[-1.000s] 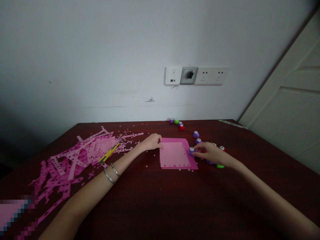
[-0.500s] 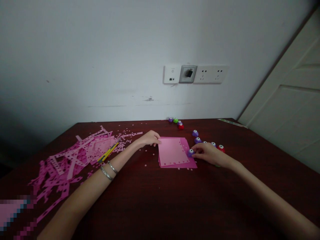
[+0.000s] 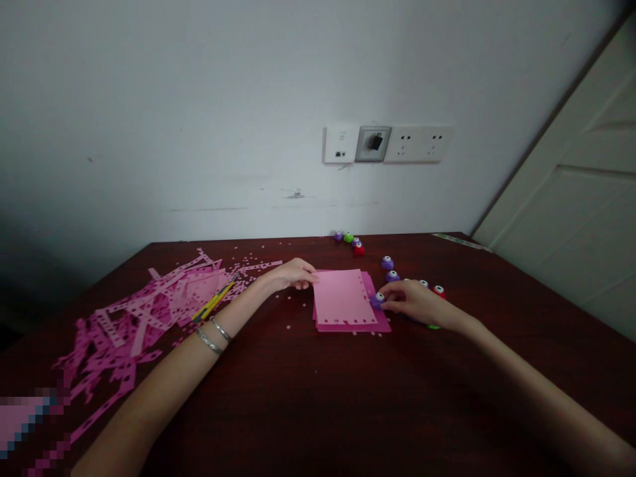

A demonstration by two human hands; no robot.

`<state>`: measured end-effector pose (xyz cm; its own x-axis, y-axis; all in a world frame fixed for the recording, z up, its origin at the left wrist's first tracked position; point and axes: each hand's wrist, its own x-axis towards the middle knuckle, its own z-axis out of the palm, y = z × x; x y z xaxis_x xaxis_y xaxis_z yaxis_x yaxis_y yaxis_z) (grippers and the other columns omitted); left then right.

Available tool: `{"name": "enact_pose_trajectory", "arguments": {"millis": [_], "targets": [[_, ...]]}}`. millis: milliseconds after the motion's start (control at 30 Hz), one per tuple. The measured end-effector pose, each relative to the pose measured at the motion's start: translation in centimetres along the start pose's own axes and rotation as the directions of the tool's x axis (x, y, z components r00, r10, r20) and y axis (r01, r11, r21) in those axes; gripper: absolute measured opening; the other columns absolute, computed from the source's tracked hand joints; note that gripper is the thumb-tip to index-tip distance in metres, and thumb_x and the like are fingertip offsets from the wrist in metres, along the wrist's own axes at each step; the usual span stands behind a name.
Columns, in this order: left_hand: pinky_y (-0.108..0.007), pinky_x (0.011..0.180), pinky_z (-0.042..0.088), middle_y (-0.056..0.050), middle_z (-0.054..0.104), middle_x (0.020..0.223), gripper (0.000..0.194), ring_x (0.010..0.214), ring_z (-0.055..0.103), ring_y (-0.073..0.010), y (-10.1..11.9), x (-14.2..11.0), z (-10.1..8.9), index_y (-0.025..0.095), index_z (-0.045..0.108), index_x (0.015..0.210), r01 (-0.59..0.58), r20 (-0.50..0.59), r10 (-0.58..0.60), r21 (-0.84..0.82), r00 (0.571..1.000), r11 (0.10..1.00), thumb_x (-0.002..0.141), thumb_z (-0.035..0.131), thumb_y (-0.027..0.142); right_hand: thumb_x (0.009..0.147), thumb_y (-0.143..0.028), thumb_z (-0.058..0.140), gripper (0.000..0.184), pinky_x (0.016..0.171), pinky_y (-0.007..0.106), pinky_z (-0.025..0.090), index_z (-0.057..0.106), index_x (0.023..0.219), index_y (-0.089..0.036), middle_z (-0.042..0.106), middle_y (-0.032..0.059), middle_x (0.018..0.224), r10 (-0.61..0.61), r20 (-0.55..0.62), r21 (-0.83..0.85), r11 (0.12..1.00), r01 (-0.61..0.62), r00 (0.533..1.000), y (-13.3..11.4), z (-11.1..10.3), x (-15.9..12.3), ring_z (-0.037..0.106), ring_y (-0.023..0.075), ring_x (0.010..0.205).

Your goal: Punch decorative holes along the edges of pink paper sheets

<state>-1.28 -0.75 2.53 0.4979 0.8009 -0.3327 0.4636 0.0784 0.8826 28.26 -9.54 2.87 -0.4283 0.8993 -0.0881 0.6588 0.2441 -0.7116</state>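
Left hand [image 3: 297, 274], pinching the pink sheet [image 3: 340, 298] by its far left corner, over darker paper [image 3: 381, 324]; right hand [image 3: 416, 302], gripping a purple punch [image 3: 377, 303] at the sheet's right edge; hazard (to my eye): one-corner hold, sheet could swivel askew.

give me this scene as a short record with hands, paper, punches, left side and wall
left hand: holding the sheet by its far left corner
right hand: gripping a purple punch at the sheet's right edge
paper: sheet, holes along right and near edges, over darker pink paper
far punches: purple, green, purple, red
left side: scraps, yellow tool
wall: sockets
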Motion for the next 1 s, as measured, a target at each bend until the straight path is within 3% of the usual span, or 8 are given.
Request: {"name": "enact_pose_trajectory", "arguments": {"millis": [300,1000], "targets": [[-0.024,0.044,0.026,0.000,0.053,0.058,0.026,0.050,0.043,-0.0063,-0.94,0.73,-0.40,0.014,0.063,0.069,-0.011,0.016,0.012,-0.058,1.000,0.998,0.054,0.075,0.033,0.077,-0.034,0.057,0.026,0.064,0.027,0.049,0.063,0.095,-0.017,0.068,0.0040,0.078,0.007,0.020,-0.025,1.000,-0.007,1.000,0.02,-0.03,-0.01,0.063,0.0161,0.070],[-0.025,0.048,0.030,0.000,0.052,0.060,0.026,0.051,0.041,-0.0067,-0.71,0.51,-0.16,0.014,0.063,0.070,0.009,0.036,-0.008,-0.028,0.999,1.000,0.056,0.073,0.033,0.078,-0.032,0.058,0.026,0.066,0.028,0.049,0.063,0.098,-0.015,0.068,0.0049,0.080,-0.007,0.016,-0.029,1.000,0.007,1.000,-0.27,0.18,-0.05,0.062,0.0157,0.071]]}}
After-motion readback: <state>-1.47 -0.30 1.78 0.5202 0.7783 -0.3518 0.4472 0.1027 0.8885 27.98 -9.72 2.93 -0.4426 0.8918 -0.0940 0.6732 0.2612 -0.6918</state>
